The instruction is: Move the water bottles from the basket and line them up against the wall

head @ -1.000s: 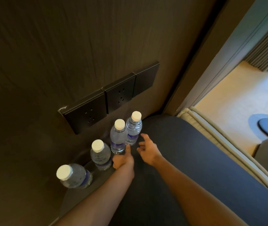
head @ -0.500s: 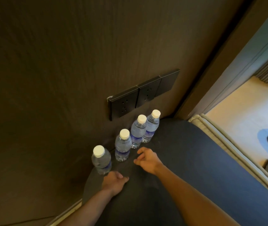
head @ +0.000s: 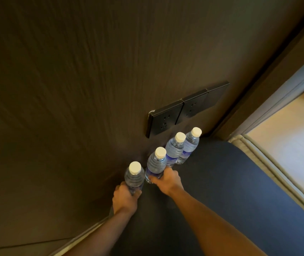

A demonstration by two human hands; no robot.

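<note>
both hands grip bottles: left hand is wrapped around the base of the nearest bottle; right hand is closed on the lower part of the second bottle. 4 water bottles, white caps, stand upright in a row on a dark surface along the brown wall. the third bottle and fourth bottle stand untouched below a strip of black sockets.

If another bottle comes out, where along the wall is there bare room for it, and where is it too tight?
Free: the dark surface right of the farthest bottle, up to the wall corner, and the wide stretch toward the padded edge. Crowded: the four-bottle row under the socket panels, where the left hand and right hand grip the two nearest bottles.
</note>
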